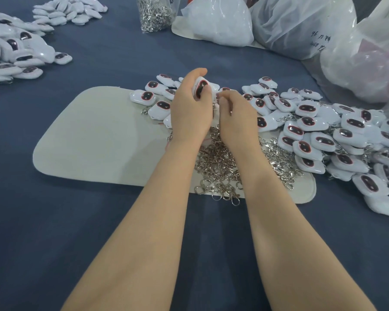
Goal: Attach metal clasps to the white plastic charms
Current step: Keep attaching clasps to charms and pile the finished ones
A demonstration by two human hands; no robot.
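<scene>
Head view looked down on two bare forearms reaching forward over a table [54, 221] covered in dark blue cloth. The left hand [190, 108] held one white charm [201, 87] raised just above the surface, fingers curled round its far side and the thumb pressed on its near face, so the dark oval window with its red rim faced the camera. The right hand [236, 117] sat just beside it, fingers curled inward with the tips gathered at the charm's right edge. Whether those tips pinched anything I could not tell, as the spot was too small and partly hidden.

Both hands hovered over a pale grey mat [94, 135] with rounded corners. A loose heap of silver clasps [218, 167] lay on the mat under the wrists, some spilling off its near edge onto the cloth. More charms [335, 142] were heaped from behind the hands across to the right, covering the mat's right end and running onto the cloth, with bits of metal chain showing among them. A few sat on the mat just left of the left hand.

At the far left lay another pile of charms [14, 55], many face down, and a smaller white pile [70, 10] beyond it. At the back stood a clear bag of clasps [155, 12] and several cloudy plastic bags [301, 25], one with dark handwriting on it.
</scene>
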